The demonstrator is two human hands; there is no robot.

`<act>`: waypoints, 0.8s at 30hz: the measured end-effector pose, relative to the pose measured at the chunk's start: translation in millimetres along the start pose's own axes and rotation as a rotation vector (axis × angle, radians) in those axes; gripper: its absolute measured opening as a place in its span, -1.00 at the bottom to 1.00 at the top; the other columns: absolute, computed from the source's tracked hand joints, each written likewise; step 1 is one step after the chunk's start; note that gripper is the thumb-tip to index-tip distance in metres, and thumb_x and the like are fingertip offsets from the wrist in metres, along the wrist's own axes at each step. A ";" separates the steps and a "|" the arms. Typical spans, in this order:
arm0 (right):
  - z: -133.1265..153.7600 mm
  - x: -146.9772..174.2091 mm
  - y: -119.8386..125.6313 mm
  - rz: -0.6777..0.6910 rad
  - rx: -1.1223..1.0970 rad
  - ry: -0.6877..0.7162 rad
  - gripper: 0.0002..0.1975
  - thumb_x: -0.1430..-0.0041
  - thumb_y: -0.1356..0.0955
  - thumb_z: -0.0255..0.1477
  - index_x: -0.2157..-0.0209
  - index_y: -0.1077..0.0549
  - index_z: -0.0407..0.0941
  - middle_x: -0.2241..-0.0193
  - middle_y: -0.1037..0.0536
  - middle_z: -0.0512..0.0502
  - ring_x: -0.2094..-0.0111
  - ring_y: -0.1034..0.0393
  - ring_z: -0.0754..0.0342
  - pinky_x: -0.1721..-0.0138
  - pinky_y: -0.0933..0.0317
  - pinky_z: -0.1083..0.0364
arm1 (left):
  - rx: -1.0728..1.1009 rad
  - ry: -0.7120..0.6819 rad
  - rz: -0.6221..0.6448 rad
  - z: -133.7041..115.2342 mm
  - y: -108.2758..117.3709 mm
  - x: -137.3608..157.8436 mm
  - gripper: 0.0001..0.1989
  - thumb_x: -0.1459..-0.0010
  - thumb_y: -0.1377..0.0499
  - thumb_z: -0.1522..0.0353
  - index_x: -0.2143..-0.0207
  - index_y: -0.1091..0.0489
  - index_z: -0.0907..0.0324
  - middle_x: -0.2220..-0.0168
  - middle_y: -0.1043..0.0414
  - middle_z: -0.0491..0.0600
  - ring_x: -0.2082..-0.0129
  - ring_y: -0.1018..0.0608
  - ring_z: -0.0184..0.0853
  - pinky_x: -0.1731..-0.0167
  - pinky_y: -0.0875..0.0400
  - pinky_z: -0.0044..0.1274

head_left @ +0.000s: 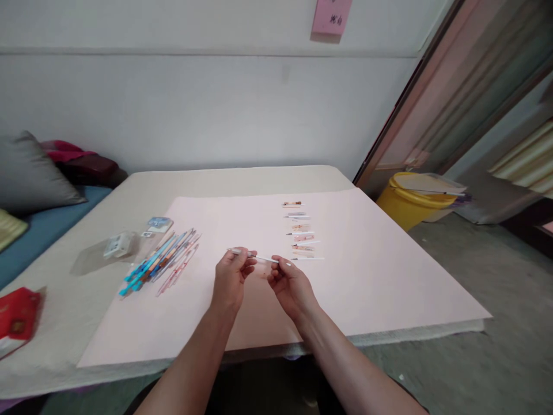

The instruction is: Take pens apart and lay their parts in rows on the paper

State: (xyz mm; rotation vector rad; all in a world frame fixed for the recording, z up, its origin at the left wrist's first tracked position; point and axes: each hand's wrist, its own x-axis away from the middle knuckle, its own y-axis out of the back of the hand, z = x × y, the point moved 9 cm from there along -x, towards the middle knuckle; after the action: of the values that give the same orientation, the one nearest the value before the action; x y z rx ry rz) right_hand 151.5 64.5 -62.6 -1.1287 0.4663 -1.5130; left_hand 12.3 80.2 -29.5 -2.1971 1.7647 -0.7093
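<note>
Just above the front middle of the pink sheet, my left hand [231, 276] pinches a pen barrel [234, 251] between thumb and fingers. My right hand [292, 283] is closed on a thin white pen refill [265, 259], which stretches between the two hands. Whether the refill's left end sits inside the barrel is too small to tell. Past my right hand, a column of pen parts [302, 237] lies in several short rows, with dark-tipped refills among them. To the left is a fanned pile of blue, pink and brown pens [166, 259].
The pink sheet [380, 276] covers much of the table. At left are a clear box [118, 245], a blue-white packet [159, 223] and a red package [17, 317]. A yellow bin [401, 207] stands on the floor beyond the table's right edge.
</note>
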 end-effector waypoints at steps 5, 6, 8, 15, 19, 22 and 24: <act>4.9 0.4 17.5 -0.173 -0.016 0.021 -0.93 0.01 -0.38 -0.56 0.40 -0.50 -0.22 0.57 -0.46 -0.03 0.56 -0.31 0.24 0.52 -0.28 0.27 | -0.033 -0.024 -0.048 -9.0 29.9 -19.6 -0.77 0.04 -0.27 0.30 0.35 -0.34 0.22 0.35 -0.47 0.02 0.40 -0.50 -0.45 0.35 -0.37 -0.60; 6.3 0.3 18.9 -0.187 -0.013 0.026 -0.93 0.00 -0.37 -0.56 0.40 -0.50 -0.22 0.57 -0.46 -0.04 0.57 -0.31 0.24 0.52 -0.28 0.27 | -0.069 -0.037 -0.046 -10.5 34.4 -22.3 -0.76 0.04 -0.27 0.29 0.36 -0.34 0.23 0.35 -0.46 0.01 0.40 -0.50 -0.44 0.34 -0.37 -0.58; 9.8 0.0 20.3 -0.199 -0.002 0.037 -0.93 -0.02 -0.36 -0.56 0.40 -0.50 -0.22 0.57 -0.46 -0.04 0.57 -0.31 0.24 0.53 -0.28 0.27 | -0.176 -0.067 -0.037 -11.8 40.9 -27.1 -0.75 0.03 -0.26 0.26 0.36 -0.34 0.23 0.35 -0.46 0.02 0.39 -0.50 -0.42 0.33 -0.37 -0.56; 19.3 -0.6 22.1 -0.196 0.010 0.048 -0.92 0.00 -0.36 -0.57 0.40 -0.50 -0.23 0.57 -0.46 -0.04 0.56 -0.31 0.24 0.52 -0.28 0.26 | -0.734 -0.305 -0.060 -19.6 42.8 -44.1 -0.82 0.03 -0.18 0.27 0.53 -0.34 0.22 0.59 -0.34 -0.11 0.54 -0.37 -0.43 0.46 -0.25 -0.58; 24.1 -0.8 22.5 -0.194 0.006 0.053 -0.92 -0.01 -0.36 -0.56 0.39 -0.50 -0.23 0.57 -0.46 -0.05 0.56 -0.31 0.23 0.53 -0.27 0.26 | -0.958 -0.391 -0.121 -21.5 46.7 -46.9 -0.86 0.05 -0.16 0.32 0.57 -0.33 0.18 0.60 -0.31 -0.15 0.52 -0.34 -0.41 0.44 -0.17 -0.58; 26.7 -1.7 21.6 -0.183 0.004 0.058 -0.92 0.00 -0.36 -0.56 0.40 -0.50 -0.23 0.57 -0.46 -0.04 0.56 -0.30 0.23 0.53 -0.26 0.26 | -1.200 -0.419 -0.128 -16.2 46.3 -46.8 -0.84 0.01 -0.11 0.31 0.58 -0.31 0.16 0.57 -0.34 -0.13 0.50 -0.35 -0.39 0.44 -0.16 -0.57; 27.3 -1.7 22.1 -0.188 0.001 0.055 -0.92 0.00 -0.36 -0.56 0.39 -0.50 -0.23 0.57 -0.45 -0.04 0.56 -0.30 0.23 0.53 -0.26 0.26 | -1.246 -0.445 -0.116 -13.1 45.0 -46.3 -0.83 -0.02 -0.09 0.29 0.57 -0.31 0.16 0.53 -0.36 -0.11 0.48 -0.36 -0.38 0.44 -0.17 -0.57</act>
State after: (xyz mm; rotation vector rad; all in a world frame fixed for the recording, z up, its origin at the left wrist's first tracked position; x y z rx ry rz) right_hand 186.0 67.5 -68.2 -1.1583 0.4062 -1.7106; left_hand -39.7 115.3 -49.7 -2.7492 2.0389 1.1351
